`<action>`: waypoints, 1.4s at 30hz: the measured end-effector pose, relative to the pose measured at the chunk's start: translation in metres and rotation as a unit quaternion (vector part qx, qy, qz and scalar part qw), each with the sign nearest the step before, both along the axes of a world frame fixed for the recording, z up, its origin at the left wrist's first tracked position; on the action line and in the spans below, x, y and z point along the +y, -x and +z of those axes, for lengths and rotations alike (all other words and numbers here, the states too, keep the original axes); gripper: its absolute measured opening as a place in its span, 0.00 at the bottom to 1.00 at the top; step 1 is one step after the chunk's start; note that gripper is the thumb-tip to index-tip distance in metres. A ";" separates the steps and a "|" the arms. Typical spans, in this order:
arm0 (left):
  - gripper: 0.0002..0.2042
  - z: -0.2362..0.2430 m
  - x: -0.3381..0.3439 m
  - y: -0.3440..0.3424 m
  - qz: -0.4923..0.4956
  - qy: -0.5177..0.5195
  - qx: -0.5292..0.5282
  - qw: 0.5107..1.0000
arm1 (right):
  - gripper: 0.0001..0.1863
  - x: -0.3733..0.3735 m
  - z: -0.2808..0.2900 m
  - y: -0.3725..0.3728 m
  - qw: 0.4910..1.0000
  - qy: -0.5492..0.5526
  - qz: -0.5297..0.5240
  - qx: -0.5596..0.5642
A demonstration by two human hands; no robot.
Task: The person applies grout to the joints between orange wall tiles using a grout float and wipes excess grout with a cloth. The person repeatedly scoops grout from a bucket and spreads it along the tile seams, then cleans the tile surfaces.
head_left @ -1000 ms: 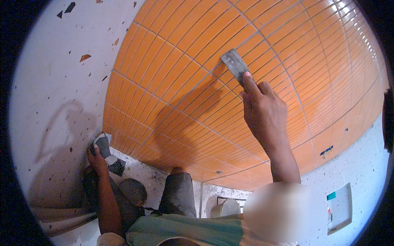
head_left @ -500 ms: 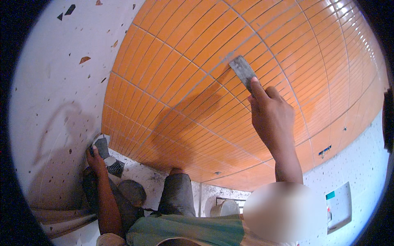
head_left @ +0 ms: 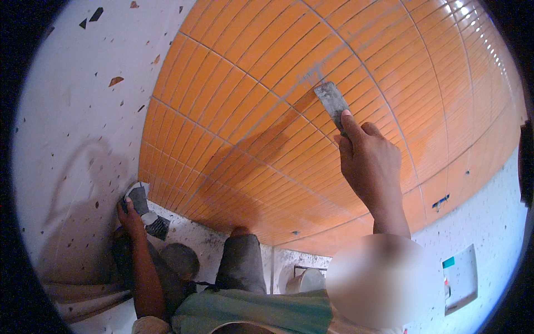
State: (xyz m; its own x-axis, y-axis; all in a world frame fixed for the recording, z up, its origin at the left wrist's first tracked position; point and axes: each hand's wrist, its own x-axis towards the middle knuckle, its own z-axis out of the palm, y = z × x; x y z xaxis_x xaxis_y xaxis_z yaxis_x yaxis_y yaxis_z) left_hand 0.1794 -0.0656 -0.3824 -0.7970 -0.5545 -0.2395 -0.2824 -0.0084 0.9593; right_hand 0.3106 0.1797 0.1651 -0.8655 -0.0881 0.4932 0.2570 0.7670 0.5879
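My right hand [head_left: 368, 158] grips a flat, grout-caked grey scraper [head_left: 329, 100], held against the orange tiled wall [head_left: 245, 53] with its narrow tile strips. A grey smear [head_left: 311, 73] lies along the joint just beyond the blade, and pale grey grout fills some joints. At the lower left, my left hand [head_left: 130, 214] is closed on a dark grey object with a pale rim [head_left: 136, 196], beside the speckled side wall; what exactly it is I cannot make out.
A white wall with coloured chips [head_left: 83, 94] bounds the left. My legs [head_left: 240, 264] are bent below the tiles. A pale bucket [head_left: 305, 283] stands low behind. At right are a small opening in the tiles [head_left: 440, 201] and a recessed box [head_left: 460, 278].
My right hand and the scraper have moved down and to the right across the tiles, and the grey smear has grown where the blade was. My left hand stays about where it was.
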 end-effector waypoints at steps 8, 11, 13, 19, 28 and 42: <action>0.33 -0.003 0.003 0.007 0.013 -0.090 0.050 0.995 | 0.15 -0.026 0.004 0.025 0.992 0.052 0.081 0.079; 0.31 -0.041 0.000 0.016 0.014 -0.057 0.080 0.995 | 0.14 -0.029 -0.012 0.039 0.994 0.094 -0.001 0.046; 0.30 -0.016 0.007 0.011 0.028 -0.058 0.071 0.995 | 0.14 -0.029 -0.039 0.036 0.995 0.099 -0.027 0.010; 0.31 0.014 0.005 0.006 0.016 -0.004 0.006 1.000 | 0.13 -0.040 -0.051 0.018 0.993 0.111 -0.030 -0.042; 0.31 0.001 0.007 0.013 0.025 -0.050 0.014 0.998 | 0.15 -0.037 -0.038 0.022 0.996 0.079 -0.039 -0.032; 0.31 -0.007 0.009 0.014 0.032 -0.040 0.031 0.998 | 0.20 -0.010 -0.020 0.009 0.997 -0.007 -0.076 0.003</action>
State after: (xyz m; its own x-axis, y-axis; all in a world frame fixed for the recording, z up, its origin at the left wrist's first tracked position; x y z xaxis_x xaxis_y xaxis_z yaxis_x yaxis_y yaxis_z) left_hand 0.1651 -0.0567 -0.3893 -0.7748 -0.5863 -0.2366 -0.2192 -0.1019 0.9703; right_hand 0.3015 0.1702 0.1451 -0.8659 0.0363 0.4988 0.3736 0.7101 0.5968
